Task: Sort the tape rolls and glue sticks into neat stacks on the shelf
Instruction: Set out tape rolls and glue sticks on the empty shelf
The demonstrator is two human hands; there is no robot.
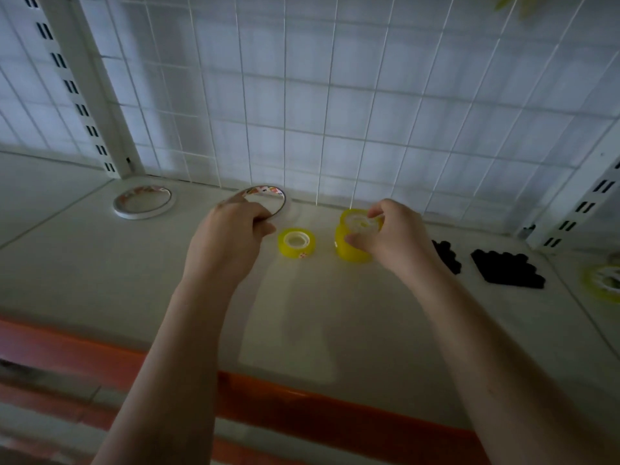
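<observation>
two thin tape rings (142, 202), several yellow rolls (296, 242), two black clusters (508, 268)

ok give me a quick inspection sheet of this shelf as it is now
surface: pale shelf with orange front edge
job's things: single yellow tape roll lying flat; yellow stack; two flat wide rolls at the back; black glue sticks clustered at right
clutter: another yellow roll at far right
hands: left hand grips one wide roll; right hand holds the stack's top roll
cables: nothing seen
surroundings: white wire grid behind, slotted uprights
</observation>
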